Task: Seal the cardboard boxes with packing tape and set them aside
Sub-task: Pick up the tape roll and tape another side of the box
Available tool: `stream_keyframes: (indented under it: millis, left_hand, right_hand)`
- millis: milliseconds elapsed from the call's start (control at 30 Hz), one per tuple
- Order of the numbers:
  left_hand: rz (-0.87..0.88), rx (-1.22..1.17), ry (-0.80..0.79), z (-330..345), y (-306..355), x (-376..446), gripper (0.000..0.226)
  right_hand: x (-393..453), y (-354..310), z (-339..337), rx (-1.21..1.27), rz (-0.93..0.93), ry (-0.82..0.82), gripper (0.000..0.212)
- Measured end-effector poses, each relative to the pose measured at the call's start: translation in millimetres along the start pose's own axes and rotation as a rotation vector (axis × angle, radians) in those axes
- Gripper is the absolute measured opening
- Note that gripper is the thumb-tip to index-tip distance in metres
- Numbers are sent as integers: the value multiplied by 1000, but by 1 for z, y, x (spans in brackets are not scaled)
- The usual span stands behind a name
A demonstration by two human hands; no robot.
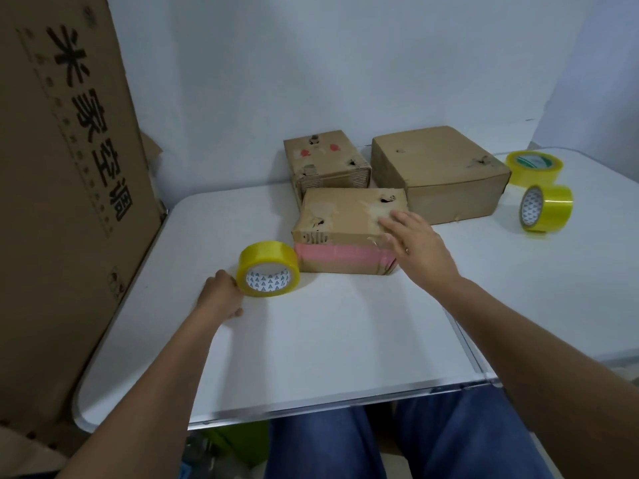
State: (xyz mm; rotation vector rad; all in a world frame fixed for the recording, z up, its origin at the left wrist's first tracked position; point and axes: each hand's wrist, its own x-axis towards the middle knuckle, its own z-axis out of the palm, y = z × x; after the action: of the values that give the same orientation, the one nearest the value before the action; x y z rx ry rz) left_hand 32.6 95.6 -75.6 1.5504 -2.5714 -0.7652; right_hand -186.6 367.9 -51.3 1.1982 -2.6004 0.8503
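Head view: the left hand point(221, 295) is cupping a tape roll point(268, 268) standing on edge, core facing the person; it could roll off. The right hand point(413, 242) is lying flat and released on the near box point(345, 219), whose long axis is running left-right.

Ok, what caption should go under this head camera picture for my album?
Left hand beside a yellow tape roll, right hand flat on the nearest cardboard box, white table.
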Motion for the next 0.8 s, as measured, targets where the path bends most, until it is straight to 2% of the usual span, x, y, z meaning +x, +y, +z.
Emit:
stream_keyframes:
  millis: [33,100,133,200,233,267,333,367,433,500,567,633,800]
  left_hand:
    - [-27,-44,33,-6,1,-2,28]
    - [-5,-32,210,-20,8,-10,38]
    - [72,-46,334,-26,15,-17,39]
    - [369,-140,555,-36,40,-36,35]
    - [523,-203,586,-36,56,-44,29]
    - [640,-281,536,-32,75,-51,22]
    - [669,-521,237,-14,115,-65,12]
    - [609,-658,24,-3,131,-72,12]
    - [383,-836,-382,21,155,-79,13]
    - [166,-947,-579,41,163,-81,20]
    - [0,-1137,-632,55,166,-82,28]
    - [-93,-1289,-647,63,169,-84,30]
    - [-99,-1391,-588,71,174,-90,22]
  right_hand:
    - [1,1,-1,-2,-3,-1,38]
    - [3,1,-3,8,-8,8,38]
    - [3,1,-3,22,-8,14,37]
    - [3,1,-1,47,-10,35,37]
    - [3,1,-1,64,-10,45,37]
    - [2,1,0,89,-8,55,37]
    - [3,2,-1,155,11,58,36]
    - [4,2,-2,180,21,53,36]
    - [6,1,-2,196,22,51,36]
    - [7,2,-2,206,20,50,36]
    - [7,3,-1,209,21,57,36]
    - [6,5,1,220,26,73,35]
    - [5,7,2,259,22,87,35]
